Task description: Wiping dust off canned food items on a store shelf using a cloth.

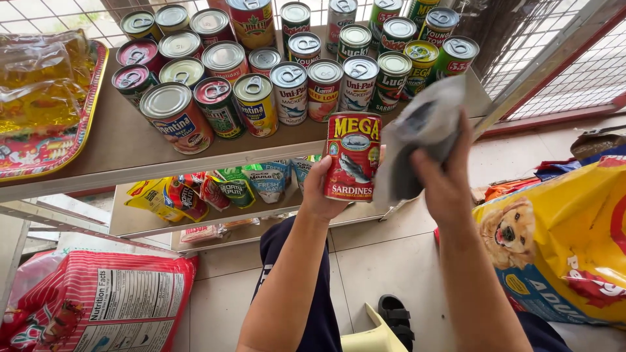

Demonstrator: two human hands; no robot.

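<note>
My left hand point(321, 190) grips a red and yellow sardine can point(353, 156) upright in front of the shelf edge. My right hand point(445, 176) holds a grey cloth point(424, 130) right beside the can, its upper part blurred. Behind both, the upper shelf point(124, 140) carries several rows of tins with pull-tab lids, such as a red and white can point(177, 117) and a yellow-labelled can point(256, 105).
A red tray point(49, 151) with clear filled bags sits on the shelf's left end. Small snack packets point(222, 188) lie on the lower shelf. A red and white sack point(104, 306) stands at lower left, a yellow pet food bag point(561, 248) at right. Wire mesh walls the back.
</note>
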